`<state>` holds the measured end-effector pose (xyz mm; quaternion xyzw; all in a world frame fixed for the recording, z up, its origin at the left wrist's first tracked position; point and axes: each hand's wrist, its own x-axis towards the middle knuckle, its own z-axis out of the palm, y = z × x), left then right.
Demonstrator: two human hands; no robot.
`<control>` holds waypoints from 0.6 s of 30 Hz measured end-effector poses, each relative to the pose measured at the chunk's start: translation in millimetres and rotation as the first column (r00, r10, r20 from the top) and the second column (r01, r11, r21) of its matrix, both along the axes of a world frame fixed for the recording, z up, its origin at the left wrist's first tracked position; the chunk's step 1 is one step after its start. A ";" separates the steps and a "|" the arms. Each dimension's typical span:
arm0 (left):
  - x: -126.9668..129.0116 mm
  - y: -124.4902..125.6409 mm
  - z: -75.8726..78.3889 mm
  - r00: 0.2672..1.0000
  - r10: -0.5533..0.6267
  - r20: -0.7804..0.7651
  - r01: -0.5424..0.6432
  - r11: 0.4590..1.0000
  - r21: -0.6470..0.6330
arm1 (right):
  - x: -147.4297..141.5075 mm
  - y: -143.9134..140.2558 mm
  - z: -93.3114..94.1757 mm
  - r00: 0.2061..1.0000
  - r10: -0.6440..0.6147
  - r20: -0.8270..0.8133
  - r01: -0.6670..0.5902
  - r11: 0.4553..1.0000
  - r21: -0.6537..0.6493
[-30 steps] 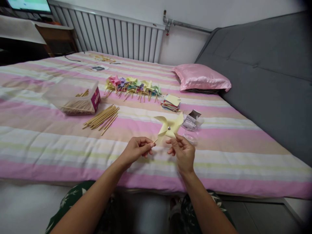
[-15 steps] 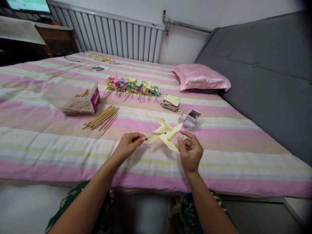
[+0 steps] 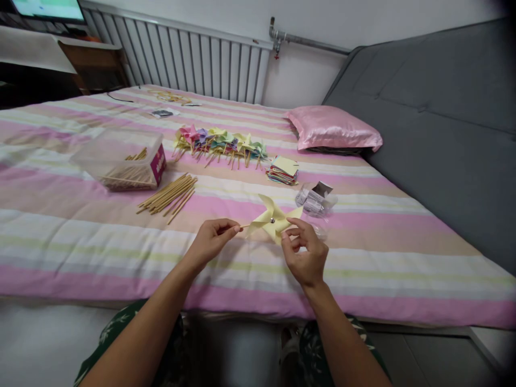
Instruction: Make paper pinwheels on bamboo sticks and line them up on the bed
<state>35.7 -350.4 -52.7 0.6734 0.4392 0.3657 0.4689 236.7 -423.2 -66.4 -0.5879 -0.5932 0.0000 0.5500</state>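
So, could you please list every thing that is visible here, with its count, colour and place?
yellow pinwheel: one, pale yellow, held above the bed
finished pinwheels: one row, mixed colours, far part of the bed
loose sticks: one bunch, tan, beside the box
clear box: one, holds sticks, left
paper stack: one, mixed colours, centre
small clear packet: one, right of the pinwheel
pillow: one, pink, by the grey headboard
bed sheet: striped pink, white
radiator: white, back wall
left hand: pinches the pinwheel's stick
right hand: fingers at a blade

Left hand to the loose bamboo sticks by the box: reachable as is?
Probably yes, once freed. The left hand pinches the stick of the yellow pinwheel; the loose sticks lie on open bedspread to its upper left, with nothing between.
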 end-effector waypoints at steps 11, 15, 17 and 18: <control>2.0 -2.2 2.9 1.000 -0.018 0.013 0.018 1.000 -0.015 | 1.4 3.3 -1.3 0.989 0.088 -0.119 -0.104 0.986 -0.132; 3.7 -3.8 5.5 1.000 -0.023 0.017 0.024 0.999 -0.037 | 2.0 4.2 -2.5 0.973 0.113 -0.201 -0.146 0.977 -0.154; 4.7 -4.6 5.5 1.000 -0.021 0.022 0.023 0.997 -0.069 | 0.3 3.8 -1.7 0.965 0.127 -0.228 -0.162 0.977 -0.142; 5.2 -5.0 4.9 0.999 -0.019 0.029 0.022 0.995 -0.093 | -0.8 3.4 -1.1 0.959 0.133 -0.248 -0.170 0.977 -0.131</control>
